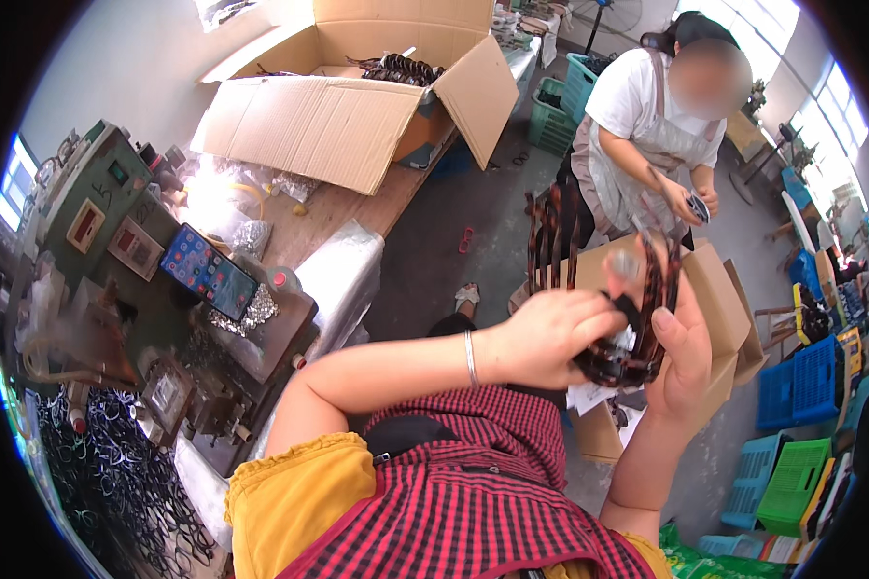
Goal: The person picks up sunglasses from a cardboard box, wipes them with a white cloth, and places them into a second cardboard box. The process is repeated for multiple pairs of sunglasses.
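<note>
A bundle of brown tortoiseshell eyeglass frames is held up in front of my body, with long temples pointing away from me. My right hand grips the bundle from its right side, thumb against the temples. From the left, my left hand, below a silver bangle, has its fingers bent into the bundle. Blur and overlap hide exactly which pieces those fingers pinch. Behind and below the hands stands an open cardboard box with white paper near it.
A large open carton on the workbench contains more tortoiseshell frames. A phone leans on a green machine. Many frames lie lower left. A co-worker stands opposite, holding a small item. Plastic baskets line the right.
</note>
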A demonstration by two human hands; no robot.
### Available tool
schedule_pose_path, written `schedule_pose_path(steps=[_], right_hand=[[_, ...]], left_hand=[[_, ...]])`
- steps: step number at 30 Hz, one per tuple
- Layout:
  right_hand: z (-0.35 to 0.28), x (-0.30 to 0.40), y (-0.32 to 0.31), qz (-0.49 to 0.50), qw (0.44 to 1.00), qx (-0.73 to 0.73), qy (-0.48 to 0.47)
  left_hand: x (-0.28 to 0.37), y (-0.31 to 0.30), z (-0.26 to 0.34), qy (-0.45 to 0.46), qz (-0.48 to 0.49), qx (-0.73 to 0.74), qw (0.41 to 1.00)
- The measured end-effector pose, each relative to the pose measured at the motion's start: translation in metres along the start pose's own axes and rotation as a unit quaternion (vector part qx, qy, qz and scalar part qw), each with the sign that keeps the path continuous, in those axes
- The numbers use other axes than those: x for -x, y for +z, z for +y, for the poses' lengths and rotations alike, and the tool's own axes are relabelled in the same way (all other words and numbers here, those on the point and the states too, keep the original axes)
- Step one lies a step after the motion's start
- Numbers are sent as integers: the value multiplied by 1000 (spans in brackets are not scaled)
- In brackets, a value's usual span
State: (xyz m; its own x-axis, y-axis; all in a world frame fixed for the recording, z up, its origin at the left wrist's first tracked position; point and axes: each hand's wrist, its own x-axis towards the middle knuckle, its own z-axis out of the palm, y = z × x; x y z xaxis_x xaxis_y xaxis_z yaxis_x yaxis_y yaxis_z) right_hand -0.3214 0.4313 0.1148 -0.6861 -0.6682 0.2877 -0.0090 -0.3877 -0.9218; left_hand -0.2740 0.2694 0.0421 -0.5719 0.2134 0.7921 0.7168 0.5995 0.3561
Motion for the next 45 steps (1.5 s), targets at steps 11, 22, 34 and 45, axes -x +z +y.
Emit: schedule_pose_path(steps=[11,22,34,45], right_hand=[[72,-63,-50,115,989,93,24],[275,-92,-88,142,907,-40,395],[287,-117,-112,186,864,49,465],[285,-34,-114,170,864,200,429]], left_hand=[[-133,-256,-217,-28,-50,-527,848],[-75,-427,-560,-470,-17,-450,759],[-44,-394,-644,-676,-255,-380,577],[-72,-357,-611,-614,-244,-428,616]])
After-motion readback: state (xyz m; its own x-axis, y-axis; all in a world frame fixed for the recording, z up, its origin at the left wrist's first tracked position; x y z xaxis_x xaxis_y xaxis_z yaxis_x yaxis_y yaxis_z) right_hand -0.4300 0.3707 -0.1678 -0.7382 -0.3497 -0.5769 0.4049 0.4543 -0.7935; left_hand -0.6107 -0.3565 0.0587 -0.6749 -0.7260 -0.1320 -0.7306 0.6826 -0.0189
